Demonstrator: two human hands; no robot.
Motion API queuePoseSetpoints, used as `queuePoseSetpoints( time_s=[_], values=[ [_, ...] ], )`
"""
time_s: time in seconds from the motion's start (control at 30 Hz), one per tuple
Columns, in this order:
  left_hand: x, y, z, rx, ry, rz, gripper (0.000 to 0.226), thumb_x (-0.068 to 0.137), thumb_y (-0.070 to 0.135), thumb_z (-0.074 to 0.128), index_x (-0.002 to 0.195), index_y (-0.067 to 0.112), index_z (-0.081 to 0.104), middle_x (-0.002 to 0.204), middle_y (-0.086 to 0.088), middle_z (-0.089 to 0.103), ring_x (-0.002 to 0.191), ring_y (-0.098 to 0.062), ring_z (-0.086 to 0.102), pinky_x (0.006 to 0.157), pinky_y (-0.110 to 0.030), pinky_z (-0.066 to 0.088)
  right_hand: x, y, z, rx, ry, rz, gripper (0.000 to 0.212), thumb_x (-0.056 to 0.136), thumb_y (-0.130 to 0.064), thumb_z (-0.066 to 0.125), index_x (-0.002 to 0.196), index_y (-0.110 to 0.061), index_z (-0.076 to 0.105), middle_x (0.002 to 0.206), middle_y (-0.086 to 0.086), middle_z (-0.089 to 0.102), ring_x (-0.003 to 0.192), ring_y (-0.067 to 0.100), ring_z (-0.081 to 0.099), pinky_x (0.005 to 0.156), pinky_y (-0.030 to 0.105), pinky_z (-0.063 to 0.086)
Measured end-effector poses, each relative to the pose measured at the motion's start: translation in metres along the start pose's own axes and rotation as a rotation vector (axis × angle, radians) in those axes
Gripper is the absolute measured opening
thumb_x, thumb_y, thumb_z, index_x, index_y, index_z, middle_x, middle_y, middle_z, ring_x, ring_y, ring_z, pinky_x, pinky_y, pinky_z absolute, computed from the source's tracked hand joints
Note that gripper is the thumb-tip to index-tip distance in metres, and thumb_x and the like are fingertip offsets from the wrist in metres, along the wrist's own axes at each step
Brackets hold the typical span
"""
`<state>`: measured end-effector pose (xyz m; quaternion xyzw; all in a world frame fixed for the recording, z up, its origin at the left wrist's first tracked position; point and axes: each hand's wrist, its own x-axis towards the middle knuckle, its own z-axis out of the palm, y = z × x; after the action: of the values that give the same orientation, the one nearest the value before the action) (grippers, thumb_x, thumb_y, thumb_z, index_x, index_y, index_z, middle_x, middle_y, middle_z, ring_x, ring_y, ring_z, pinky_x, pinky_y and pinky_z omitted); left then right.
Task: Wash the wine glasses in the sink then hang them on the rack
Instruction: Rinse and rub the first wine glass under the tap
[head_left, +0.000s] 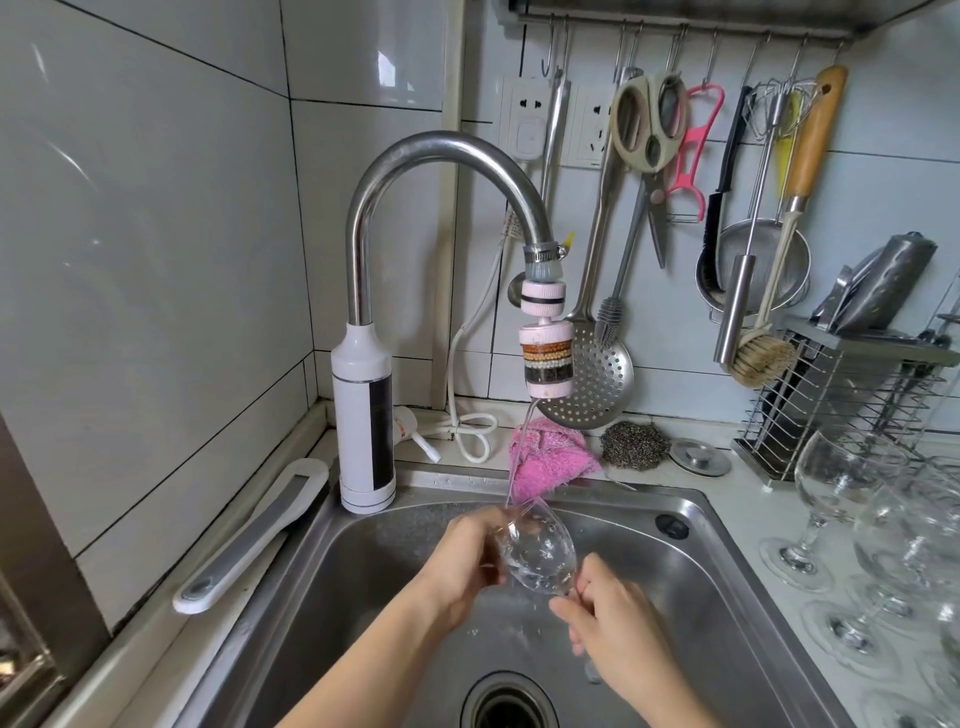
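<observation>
Hands round tilted wine glass

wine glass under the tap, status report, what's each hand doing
Both busy: left grip round the bowl, right grip pinching the stem. The wine glass tilted under running water, above the sink. Nothing blocking.

Counter, wine glasses, pink cloth, scourer, dish rack
</observation>
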<state>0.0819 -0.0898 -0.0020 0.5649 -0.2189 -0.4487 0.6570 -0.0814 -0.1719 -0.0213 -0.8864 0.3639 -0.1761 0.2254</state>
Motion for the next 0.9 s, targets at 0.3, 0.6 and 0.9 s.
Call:
queuePoseSetpoints(
  time_s=[0.3,0.6,0.9],
  values=[
    [-0.002,-0.011,0.015,-0.055,0.259,0.215,0.083,0.050,0.056,0.091,0.115,0.014,0.063,0.114,-0.015,0.074,0.101,-0.030,0.074,0.097,-0.048,0.057,-0.008,-0.028,0.007,0.467,-0.255,-0.059,0.032,0.084,-0.019,0.071,0.110,-0.013,0.055,0.078,0.003,0.071,0.071,0.016,0.070,0.082,0.041,0.056],
    [0.005,-0.011,0.025,-0.045,0.603,0.133,0.063,0.097,0.071,0.035,0.129,0.023,0.060,0.123,-0.003,0.065,0.106,-0.021,0.058,0.104,-0.045,0.046,-0.014,-0.042,0.008,0.439,-0.376,0.020,0.077,0.066,-0.032,0.065,0.137,-0.029,0.038,0.084,-0.004,0.072,0.061,0.001,0.062,0.062,0.025,0.053],
    [0.013,-0.005,0.043,0.144,0.504,0.202,0.062,0.064,0.073,0.076,0.102,0.026,0.061,0.101,0.003,0.072,0.097,-0.019,0.069,0.093,-0.040,0.055,-0.013,-0.042,0.001,0.548,-0.213,0.013,0.036,0.078,-0.009,0.061,0.112,-0.020,0.056,0.076,0.005,0.073,0.062,0.012,0.069,0.049,0.016,0.045]
  ],
)
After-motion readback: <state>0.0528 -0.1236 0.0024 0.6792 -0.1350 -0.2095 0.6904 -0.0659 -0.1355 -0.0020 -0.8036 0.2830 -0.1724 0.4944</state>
